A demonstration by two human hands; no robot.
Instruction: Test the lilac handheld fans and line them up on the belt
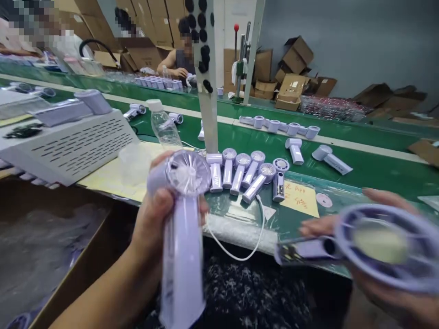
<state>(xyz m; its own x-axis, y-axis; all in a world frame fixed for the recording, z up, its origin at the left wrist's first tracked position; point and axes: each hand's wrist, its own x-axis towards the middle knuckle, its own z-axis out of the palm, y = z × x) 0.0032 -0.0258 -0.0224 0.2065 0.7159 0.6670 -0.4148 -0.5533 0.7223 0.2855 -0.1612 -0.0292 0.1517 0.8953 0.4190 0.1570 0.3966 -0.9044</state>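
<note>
In front of me my left hand [156, 205] is closed round the head of a purple handheld fan [185, 256], its clear-looking blades facing up and its handle pointing down toward me. On the right my right hand [387, 283] grips a second handheld fan [384, 246] by its round head. That one's grille is off-white in the middle, and its handle points left with dark inner parts showing at the end. Beyond my hands several purple fans [243, 167] lie in a group on the green bench, one of them, at the right [279, 183], with its handle opened up.
A metal post [207, 114] rises behind the fans. A white cable [254, 251] loops over the bench edge. At left stand a slotted metal box [85, 141] and a clear bottle [164, 125]. More fans [274, 125] lie on the green belt. A person [178, 64] sits across.
</note>
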